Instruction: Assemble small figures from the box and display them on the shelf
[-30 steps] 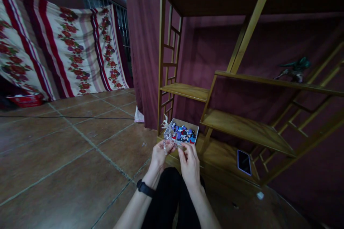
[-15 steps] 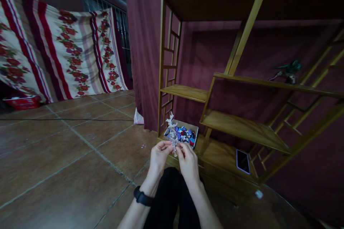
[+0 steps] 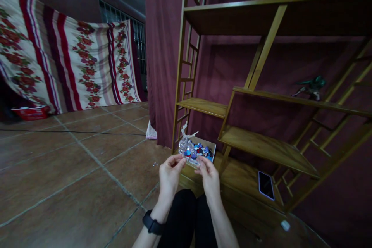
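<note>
My left hand (image 3: 171, 172) has its thumb and forefinger pinched on the lower end of a clear plastic figurine (image 3: 186, 145) with pale, branching antler-like parts on top. The figurine stands upright in front of a shallow box (image 3: 214, 148) of blue, purple, red and white small pieces. To its right, my right hand (image 3: 208, 176) is apart from the figurine, thumb and forefinger closed together. Between those fingertips there seems to be something small and clear, too faint to name.
A wooden shelf unit (image 3: 261, 139) rises ahead, with a phone (image 3: 266, 185) on its lowest board and a dark green figure (image 3: 312, 85) higher up. Small clear bits (image 3: 155, 164) lie on the tiled floor (image 3: 87, 186). A black cable (image 3: 87, 131) crosses the tiles.
My right hand has come away from the figurine and shifted right, leaving a gap between the hands. The figurine has turned, and its antler-like parts now spread to the right. My view has tilted slightly.
</note>
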